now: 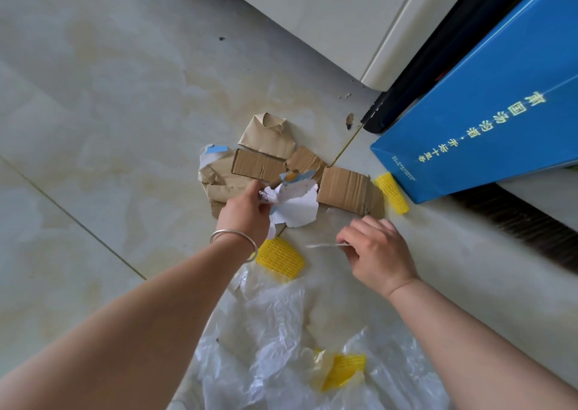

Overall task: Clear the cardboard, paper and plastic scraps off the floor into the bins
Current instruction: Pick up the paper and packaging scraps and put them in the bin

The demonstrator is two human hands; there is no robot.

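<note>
Several torn brown cardboard pieces (259,165) lie in a heap on the pale tiled floor. My left hand (247,206) grips a bunch of torn white paper scraps (297,206) just above the cardboard. My right hand (378,253) pinches the edge of a thin clear plastic scrap (325,245) lifted off the floor. Yellow foam net sleeves lie around: one (280,258) between my hands, one (392,193) beside the blue box, one (344,370) among the crumpled clear plastic bags (275,331) nearest me.
A big blue cardboard box (488,122) with printed characters stands at the right, a black object behind it. A white cabinet (328,18) is at the back. A small cardboard chip (349,120) lies near the box. A dark brush strip (516,222) runs along the right.
</note>
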